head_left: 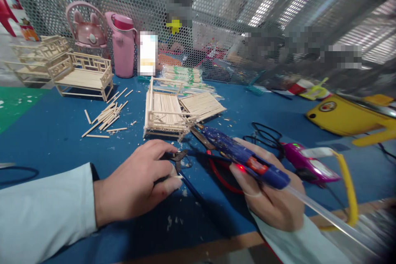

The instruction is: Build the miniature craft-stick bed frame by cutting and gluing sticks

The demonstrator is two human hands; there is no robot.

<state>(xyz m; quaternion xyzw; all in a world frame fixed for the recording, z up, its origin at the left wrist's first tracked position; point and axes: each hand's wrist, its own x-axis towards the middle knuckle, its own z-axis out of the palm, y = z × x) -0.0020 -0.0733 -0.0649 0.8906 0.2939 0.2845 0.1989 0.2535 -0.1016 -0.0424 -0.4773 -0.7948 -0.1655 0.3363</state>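
My right hand (pixel 269 189) is wrapped round a blue glue gun (pixel 244 152), with a clear glue stick (pixel 331 218) coming out of its rear and a small red light glowing. The gun's tip points at the lower right corner of a small wooden stick frame (pixel 165 109). My left hand (pixel 145 179) rests on the blue table, fingers curled at the handles of dark pliers (pixel 179 156). A flat wooden stick panel (pixel 204 106) leans against the frame's right side.
Loose short sticks (pixel 108 117) lie at left, beneath a finished small wooden bench (pixel 82 75). A pink bottle (pixel 123 45) stands behind. At right are a purple tool (pixel 312 165), black cable and yellow case (pixel 346 115). Mesh closes the back.
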